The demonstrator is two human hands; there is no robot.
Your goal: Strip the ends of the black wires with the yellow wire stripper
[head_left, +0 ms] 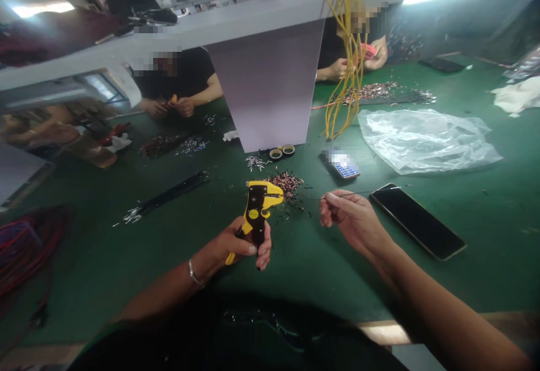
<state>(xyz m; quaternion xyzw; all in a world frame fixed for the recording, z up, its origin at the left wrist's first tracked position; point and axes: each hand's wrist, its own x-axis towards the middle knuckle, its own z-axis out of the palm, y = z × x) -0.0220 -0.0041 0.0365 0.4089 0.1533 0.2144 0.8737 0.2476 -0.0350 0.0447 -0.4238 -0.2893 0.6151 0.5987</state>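
A green workbench (126,298) fills the room, with a white shelf (177,36) across it and one co-worker (198,81) at 11 o'clock, another (337,61) at 1 o'clock. A clear plastic bag (422,140) lies at 2 o'clock, a black phone (417,222) at 3 o'clock. At 12 o'clock, the closed left hand (228,244) grips a yellow wire stripper (257,208), just before a heap of wire scraps (287,184). The right hand (350,219) pinches a thin wire (358,194) at 1 o'clock.
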